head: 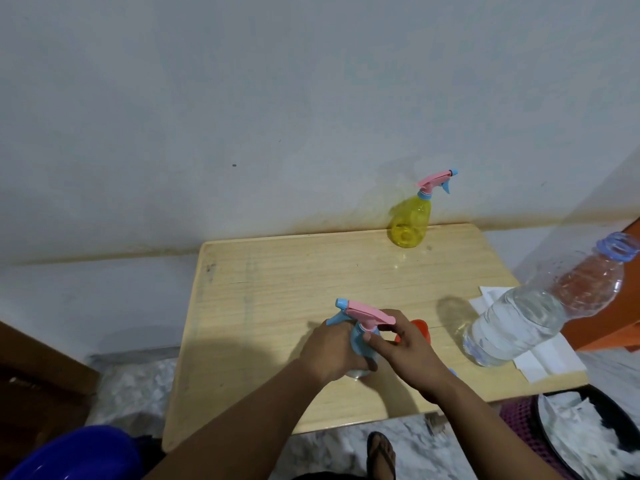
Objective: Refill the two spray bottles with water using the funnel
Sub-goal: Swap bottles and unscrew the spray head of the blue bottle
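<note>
Near front edge of the table: the wooden table carries the blue spray bottle, standing upright between both hands.
Left hand: the left hand grips the blue bottle's body, fingers curled round it from the left.
Right hand: the right hand pinches the collar under the pink trigger head, thumb and forefinger closed on it; the other fingers are hard to read.
Funnel: an orange-red funnel peeks out just behind the right hand, on the table; most of it is hidden.
Second bottle: the yellow spray bottle stands at the far edge by the wall, well apart from the hands, its trigger head on.
Water source: a large clear water bottle, uncapped, stands on white paper at the right, roughly half full.
Small blue thing: a blue scrap shows at the right wrist, possibly the cap; I cannot tell.
Step in hand: judged from the grip, twisting the spray head on the blue bottle; whether it is coming off or going back on cannot be told, nor the water level inside.
Next move: if opening, it calls for lifting the head with its dip tube straight out, then seating the funnel in the neck while 1 hand steadies the bottle.
Risk: the big bottle is heavy and open, so pouring wants a slow tilt.
</note>
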